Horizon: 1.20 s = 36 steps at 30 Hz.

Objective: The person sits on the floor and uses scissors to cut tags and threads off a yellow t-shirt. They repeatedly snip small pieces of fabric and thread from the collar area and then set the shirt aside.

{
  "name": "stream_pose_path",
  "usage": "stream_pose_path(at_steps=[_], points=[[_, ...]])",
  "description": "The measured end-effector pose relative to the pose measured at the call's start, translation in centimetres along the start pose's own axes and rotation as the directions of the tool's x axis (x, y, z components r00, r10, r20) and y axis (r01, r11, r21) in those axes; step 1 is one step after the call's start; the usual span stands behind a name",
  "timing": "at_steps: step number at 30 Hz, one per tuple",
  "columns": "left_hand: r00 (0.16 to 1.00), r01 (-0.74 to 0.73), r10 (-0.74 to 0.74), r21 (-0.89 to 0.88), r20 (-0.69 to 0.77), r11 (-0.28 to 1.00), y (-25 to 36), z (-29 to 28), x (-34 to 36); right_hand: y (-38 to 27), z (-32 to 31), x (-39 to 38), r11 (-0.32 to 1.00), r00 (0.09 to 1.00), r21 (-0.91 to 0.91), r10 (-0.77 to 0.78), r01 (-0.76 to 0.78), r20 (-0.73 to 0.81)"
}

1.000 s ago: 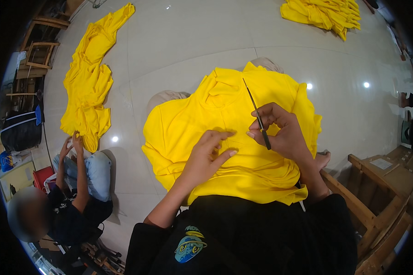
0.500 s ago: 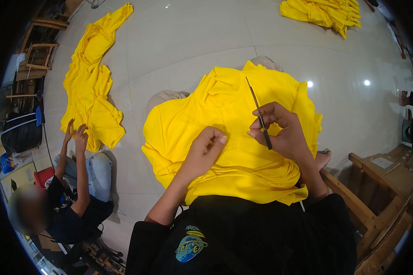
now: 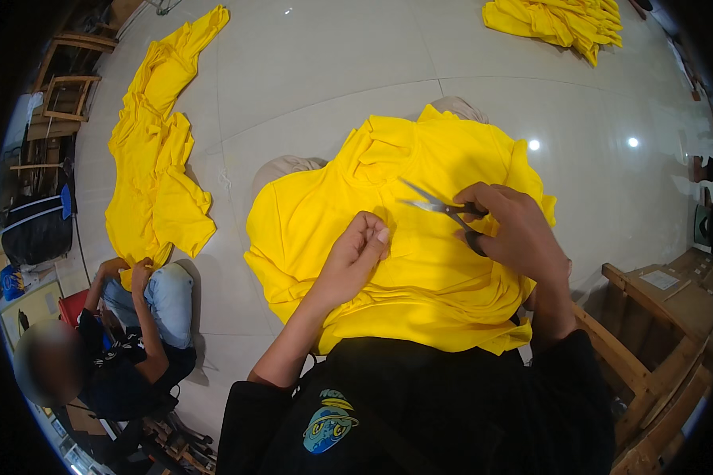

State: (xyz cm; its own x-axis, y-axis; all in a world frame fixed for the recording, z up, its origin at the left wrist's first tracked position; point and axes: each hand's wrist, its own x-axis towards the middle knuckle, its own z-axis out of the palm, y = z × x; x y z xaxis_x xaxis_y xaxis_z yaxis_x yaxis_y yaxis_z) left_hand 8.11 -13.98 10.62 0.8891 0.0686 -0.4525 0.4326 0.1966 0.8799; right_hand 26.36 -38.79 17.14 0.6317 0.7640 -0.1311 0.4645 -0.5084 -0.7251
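A yellow garment [image 3: 309,229] with a collar lies spread across my lap, its collar end away from me. My right hand [image 3: 519,233] grips a pair of scissors [image 3: 444,207] by the dark handles, above the right part of the garment. The blades are parted and point left, toward the placket below the collar. My left hand [image 3: 352,261] rests on the middle of the garment, thumb and forefinger pinched together. Whatever sits between those fingertips is too small to make out. The scissor tips are apart from my left fingers, a little beyond them.
At left, a seated co-worker [image 3: 127,348] holds the near end of a row of yellow garments [image 3: 154,150] on the tiled floor [image 3: 317,55]. Another yellow pile [image 3: 558,28] lies far right. A wooden frame [image 3: 622,364] and cardboard boxes [image 3: 681,285] stand close on my right.
My right hand has turned the scissors from pointing away to pointing left, and the blades have parted. My left hand has barely shifted. The co-worker's hands have drawn nearer their body with some yellow cloth.
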Motion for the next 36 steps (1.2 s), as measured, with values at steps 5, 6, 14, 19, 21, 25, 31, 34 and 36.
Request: stream_pose_path(at_steps=[5,6,14,19,21,25,31,34,36], points=[[1.000,-0.029,0.031,0.289,-0.001,0.957,1.6,0.7,-0.5,-0.8,-3.6,-1.1,0.914,0.981,-0.401,0.018,0.061,0.191],[0.997,-0.062,0.072,0.360,-0.015,0.931,1.5,0.7,-0.4,-0.8,-3.8,-1.3,0.910,0.976,-0.406,0.004,0.087,0.218],[0.975,-0.165,0.212,0.413,-0.069,0.896,0.9,0.9,0.0,-0.5,-3.3,-0.9,0.831,0.937,-0.488,-0.108,0.268,0.333],[0.989,-0.062,0.080,0.142,-0.126,0.988,0.8,1.2,-0.1,-0.2,-2.7,-0.7,0.815,0.930,-0.493,-0.140,0.303,0.340],[0.992,-0.030,0.041,0.086,-0.123,0.996,0.8,1.2,0.0,-0.2,-2.6,-0.5,0.813,0.926,-0.491,-0.148,0.314,0.347],[0.993,-0.013,0.018,0.046,-0.114,0.999,0.7,1.2,0.1,-0.3,-2.3,0.2,0.789,0.912,-0.507,-0.160,0.348,0.377],[0.994,-0.021,0.020,-0.007,-0.105,1.000,0.5,1.1,0.1,-0.5,-1.2,1.6,0.727,0.867,-0.498,-0.284,0.473,0.409],[0.994,-0.018,0.016,-0.018,-0.110,1.000,0.7,1.1,0.1,-0.6,-0.7,1.7,0.711,0.861,-0.506,-0.301,0.489,0.410],[0.994,-0.015,0.013,-0.016,-0.113,1.000,0.7,1.0,0.1,-0.6,-0.7,1.7,0.699,0.858,-0.516,-0.299,0.495,0.418]])
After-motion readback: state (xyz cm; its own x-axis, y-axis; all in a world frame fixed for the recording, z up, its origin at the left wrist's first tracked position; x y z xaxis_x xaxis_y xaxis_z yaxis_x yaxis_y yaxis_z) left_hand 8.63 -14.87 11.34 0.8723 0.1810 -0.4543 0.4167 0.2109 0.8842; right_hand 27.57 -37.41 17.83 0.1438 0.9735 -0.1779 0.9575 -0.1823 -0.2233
